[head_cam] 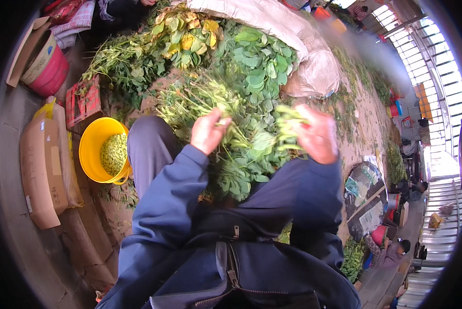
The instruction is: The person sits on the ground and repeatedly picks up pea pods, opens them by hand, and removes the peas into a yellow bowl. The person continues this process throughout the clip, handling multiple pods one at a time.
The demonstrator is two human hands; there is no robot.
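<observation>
Between my knees lies a heap of leafy bean plants point(258, 127), which look like soybean plants. My left hand point(209, 131) is closed around plant stems with green pods point(221, 94) along them. In my right hand point(316, 133), which is blurred, is a bunch of green pods point(287, 125); it is apart from my left hand. A yellow bucket point(85, 150) stands beside my left knee, partly filled with loose green pods point(114, 154).
A red plastic crate point(83, 102) and a cardboard box point(41, 170) are on my left. Yellowing plants point(186, 36) lie ahead by a whitish woven sack point(312, 73). A black bag point(366, 193) lies on my right, and a person point(393, 251) sits beyond.
</observation>
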